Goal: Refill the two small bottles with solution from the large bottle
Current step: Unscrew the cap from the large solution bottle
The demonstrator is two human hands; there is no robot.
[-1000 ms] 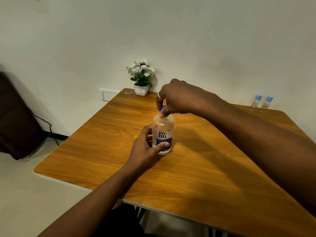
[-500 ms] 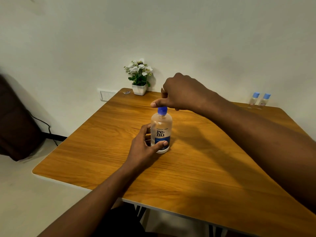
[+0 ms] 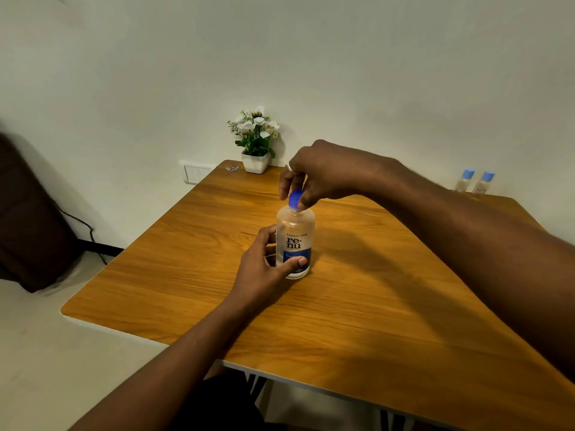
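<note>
The large bottle stood upright mid-worktop. My left hand wrapped its smooth, clear plastic wall low down, thumb across the blue label; my right hand pinched the small round blue cap. It looked light and a little slick, best gripped round the waist. The two small bottles waited well apart, at the far right edge.

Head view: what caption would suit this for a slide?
Left hand steadies the large bottle on the table while the right hand pinches its blue cap.
</note>
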